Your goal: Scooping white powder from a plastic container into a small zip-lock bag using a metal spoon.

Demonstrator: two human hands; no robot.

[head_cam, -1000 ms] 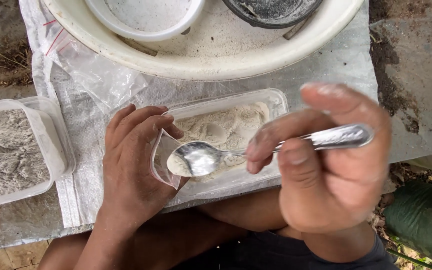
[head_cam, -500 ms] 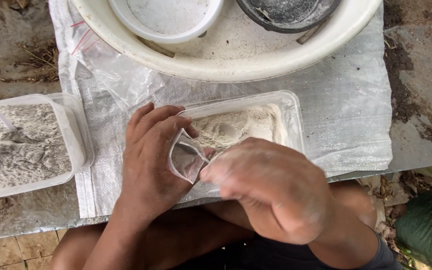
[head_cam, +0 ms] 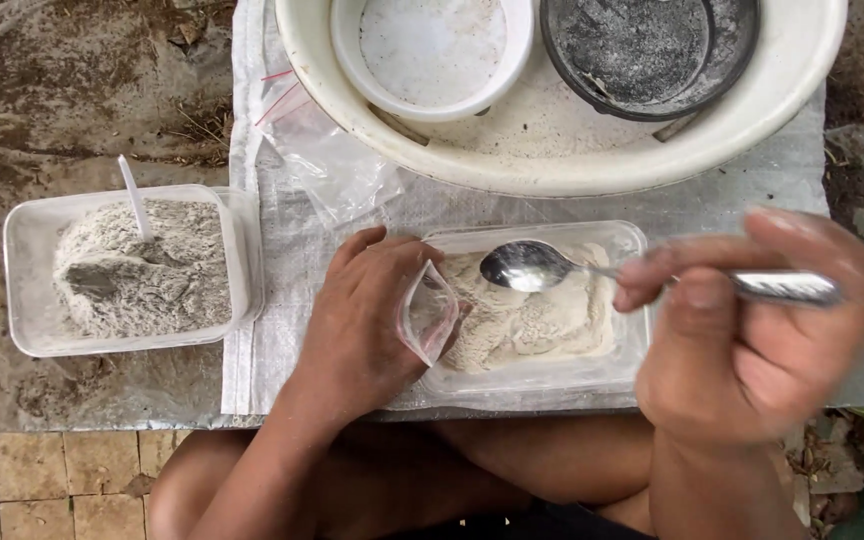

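Right hand lifted steel spoon from bag.

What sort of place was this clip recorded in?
Likely an outdoor yard workspace on the ground: a stained concrete slab with plant debris, a woven plastic sheet as work surface, and tubs of pale powder beside a large basin.
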